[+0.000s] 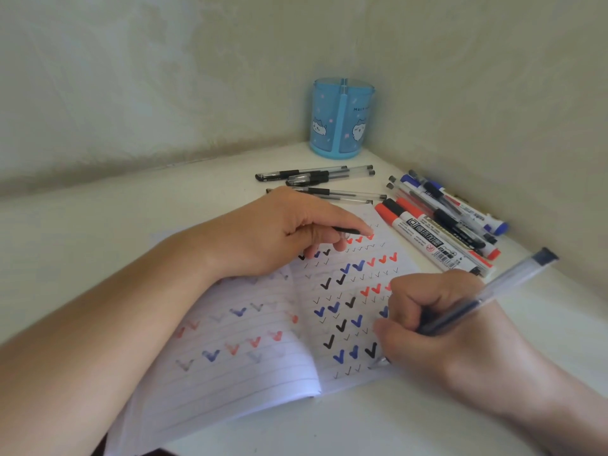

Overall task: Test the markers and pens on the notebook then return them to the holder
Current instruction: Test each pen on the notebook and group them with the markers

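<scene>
An open lined notebook (pixel 250 366) lies on the white desk, its pages covered with black, blue and red check marks. My right hand (pixel 437 327) grips a clear gel pen (pixel 500 284) with its tip down on the lower right page. My left hand (pixel 286 232) presses on the top of the notebook and pinches a thin black pen cap (pixel 345 230) between its fingers. The blue pen holder (pixel 340 118) stands upright in the far corner. Black gel pens (pixel 316 176) lie in front of it. Red, black and blue markers (pixel 437 238) lie in a pile to the right.
The desk (pixel 98 232) fits into a corner, with walls close behind and to the right. The holder looks empty from this angle. Bare desk surface stretches to the left of the notebook and along the front right.
</scene>
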A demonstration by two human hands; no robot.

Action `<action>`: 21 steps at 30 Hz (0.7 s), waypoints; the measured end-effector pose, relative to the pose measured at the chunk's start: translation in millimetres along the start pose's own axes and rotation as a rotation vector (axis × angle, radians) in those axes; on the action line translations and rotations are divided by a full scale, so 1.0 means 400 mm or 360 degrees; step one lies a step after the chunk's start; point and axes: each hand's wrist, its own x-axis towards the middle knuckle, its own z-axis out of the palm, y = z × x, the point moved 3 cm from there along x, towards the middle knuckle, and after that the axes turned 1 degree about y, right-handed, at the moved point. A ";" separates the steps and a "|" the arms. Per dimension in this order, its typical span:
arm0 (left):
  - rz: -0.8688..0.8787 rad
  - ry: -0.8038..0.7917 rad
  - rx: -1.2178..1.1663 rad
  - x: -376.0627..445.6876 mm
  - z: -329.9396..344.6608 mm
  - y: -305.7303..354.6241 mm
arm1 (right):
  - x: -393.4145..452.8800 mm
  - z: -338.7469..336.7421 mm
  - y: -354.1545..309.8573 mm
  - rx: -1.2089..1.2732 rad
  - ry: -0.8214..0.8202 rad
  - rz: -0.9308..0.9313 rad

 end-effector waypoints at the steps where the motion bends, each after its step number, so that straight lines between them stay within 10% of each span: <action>1: -0.0006 0.0000 -0.0001 0.000 0.000 0.000 | 0.000 0.000 0.001 -0.0022 0.0018 -0.0004; 21: 0.0016 -0.0006 -0.0511 -0.002 -0.010 0.038 | 0.017 -0.052 -0.015 0.0816 0.0514 0.0179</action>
